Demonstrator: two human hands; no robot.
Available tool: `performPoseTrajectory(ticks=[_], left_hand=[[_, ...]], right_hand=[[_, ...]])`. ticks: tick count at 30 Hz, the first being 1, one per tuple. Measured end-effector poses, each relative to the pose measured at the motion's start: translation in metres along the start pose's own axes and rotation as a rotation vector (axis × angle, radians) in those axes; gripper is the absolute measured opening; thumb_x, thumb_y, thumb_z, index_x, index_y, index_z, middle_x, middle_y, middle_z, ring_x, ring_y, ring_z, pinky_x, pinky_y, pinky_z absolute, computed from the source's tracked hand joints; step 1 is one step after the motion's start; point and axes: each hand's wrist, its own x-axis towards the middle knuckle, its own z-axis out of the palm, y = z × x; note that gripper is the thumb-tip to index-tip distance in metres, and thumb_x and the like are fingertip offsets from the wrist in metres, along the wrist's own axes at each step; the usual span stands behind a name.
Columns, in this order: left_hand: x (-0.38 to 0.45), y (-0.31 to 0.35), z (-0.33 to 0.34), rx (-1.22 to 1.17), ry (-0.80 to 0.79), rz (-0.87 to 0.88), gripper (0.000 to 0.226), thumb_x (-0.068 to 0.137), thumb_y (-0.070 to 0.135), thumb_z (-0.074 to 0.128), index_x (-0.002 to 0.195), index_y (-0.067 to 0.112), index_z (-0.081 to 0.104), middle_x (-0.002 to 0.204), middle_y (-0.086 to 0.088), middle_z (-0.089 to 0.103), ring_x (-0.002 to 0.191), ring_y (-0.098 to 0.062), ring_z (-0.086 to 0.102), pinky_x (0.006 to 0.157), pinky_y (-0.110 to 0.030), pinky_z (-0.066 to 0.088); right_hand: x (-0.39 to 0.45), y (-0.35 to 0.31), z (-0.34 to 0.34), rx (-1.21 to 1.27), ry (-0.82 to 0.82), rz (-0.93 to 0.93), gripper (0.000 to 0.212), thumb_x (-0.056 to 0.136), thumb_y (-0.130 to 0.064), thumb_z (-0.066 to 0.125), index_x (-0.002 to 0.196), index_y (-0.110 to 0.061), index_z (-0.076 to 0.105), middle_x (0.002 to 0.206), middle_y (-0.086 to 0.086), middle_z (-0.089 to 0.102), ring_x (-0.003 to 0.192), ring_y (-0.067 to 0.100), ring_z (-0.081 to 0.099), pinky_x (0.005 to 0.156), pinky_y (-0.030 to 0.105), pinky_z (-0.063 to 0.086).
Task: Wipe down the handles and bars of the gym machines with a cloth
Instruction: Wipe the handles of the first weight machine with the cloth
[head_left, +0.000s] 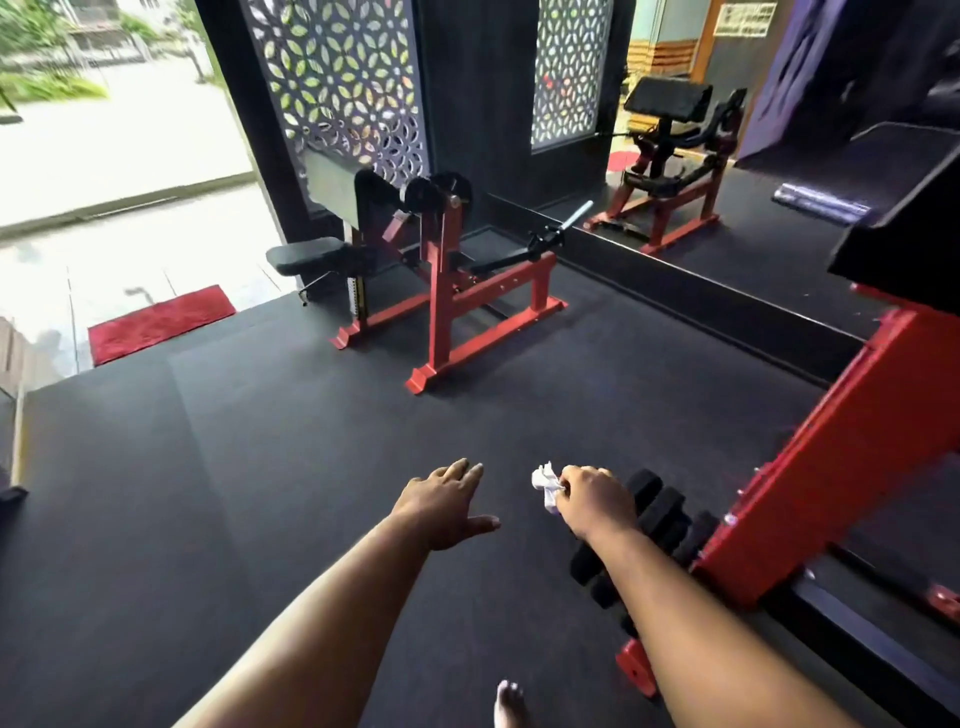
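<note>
My right hand (592, 499) grips a crumpled white cloth (545, 486) low in the middle of the view, just left of the black foam rollers (660, 512) of a red-framed machine (810, 467) on the right. My left hand (447, 501) hovers beside it with fingers spread and straight, holding nothing. Farther off stands a second red machine (452, 291) with a black seat (306, 257), black pads and a chrome bar end (576, 215) sticking out to the right.
Dark rubber flooring (260, 441) covers the room. A wall mirror (727, 156) at the back right reflects a machine. A red doormat (161, 322) lies by the open doorway at the left. My bare foot (509, 704) shows at the bottom edge.
</note>
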Motion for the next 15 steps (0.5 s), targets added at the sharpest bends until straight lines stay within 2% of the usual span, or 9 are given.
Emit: performPoseTrajectory(ticks=[7, 15], left_hand=[[0.132, -0.056, -0.06, 0.07, -0.022, -0.01, 0.097, 0.092, 0.08, 0.041, 0.165, 0.026, 0.007, 0.172, 0.0, 0.01, 0.156, -0.021, 0.019, 0.116, -0.048, 0.033], [0.295, -0.11, -0.115, 0.012, -0.031, -0.002, 0.095, 0.092, 0.078, 0.045, 0.164, 0.027, 0.01, 0.172, 0.001, 0.013, 0.156, -0.02, 0.02, 0.117, -0.047, 0.031]], right_hand=[[0.165, -0.007, -0.009, -0.04, -0.051, 0.017, 0.026, 0.097, -0.033, 0.052, 0.117, -0.023, 0.066, 0.124, 0.002, 0.068, 0.118, 0.027, 0.059, 0.088, 0.035, 0.049], [0.337, -0.017, -0.032, -0.042, -0.008, -0.003, 0.024, 0.097, -0.033, 0.051, 0.112, -0.022, 0.066, 0.119, -0.001, 0.069, 0.115, 0.027, 0.059, 0.083, 0.035, 0.048]])
